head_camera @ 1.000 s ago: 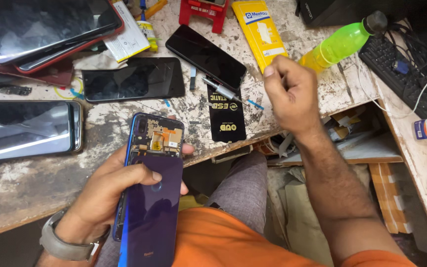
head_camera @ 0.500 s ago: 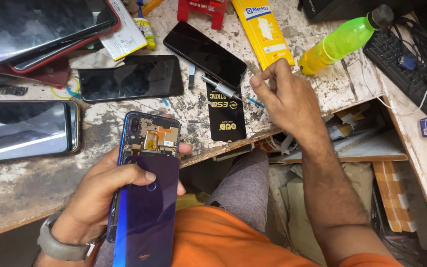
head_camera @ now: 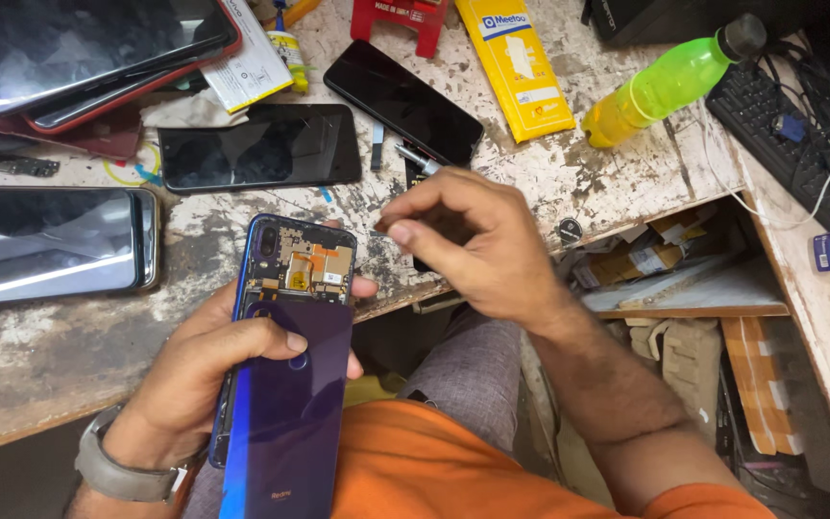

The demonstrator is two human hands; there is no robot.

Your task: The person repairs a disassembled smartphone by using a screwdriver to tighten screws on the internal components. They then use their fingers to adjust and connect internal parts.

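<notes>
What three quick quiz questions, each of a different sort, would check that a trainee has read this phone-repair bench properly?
1. True or false: the back cover lies shifted down the blue phone, baring parts at its top end.
2. Which hand grips that phone? A) left hand B) right hand C) both
3. Fill in: the bottle lying on the workbench is ____ in colour.

Key
1. True: circuitry and the camera end show above the cover.
2. A: the left, with a watch at its wrist; the right hangs pinched over the bench edge, apart from the phone.
3. Green, with a dark cap.
</notes>
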